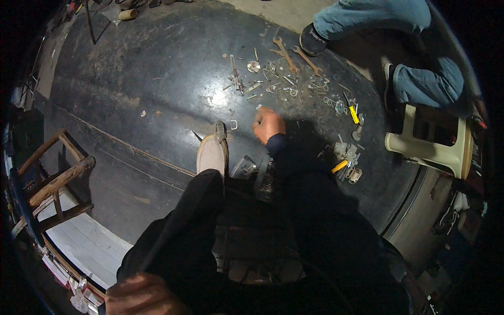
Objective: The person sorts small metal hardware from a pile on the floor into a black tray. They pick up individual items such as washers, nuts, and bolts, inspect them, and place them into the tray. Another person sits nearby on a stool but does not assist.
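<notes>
My right hand (269,125) is closed just above the dark floor mat (173,63), right of my light shoe (211,155); what its fingers hold, if anything, is hidden. By the shoe's toe are a round metal disc (220,130) and a small rectangular wire ring (234,125). Beyond the hand lie loose small metal parts (286,81), with open-ended wrenches (286,55) at their far side. At the lower left, my left hand (144,295) is by my left knee with its fingers curled; its palm side is hidden.
A yellow-handled screwdriver (353,114) lies at the right, above a cluster of clear bags and small parts (346,152). Another person's jeans-clad legs (428,84) and a cream plastic stool (430,142) are at the right. A wooden stool (60,181) stands left.
</notes>
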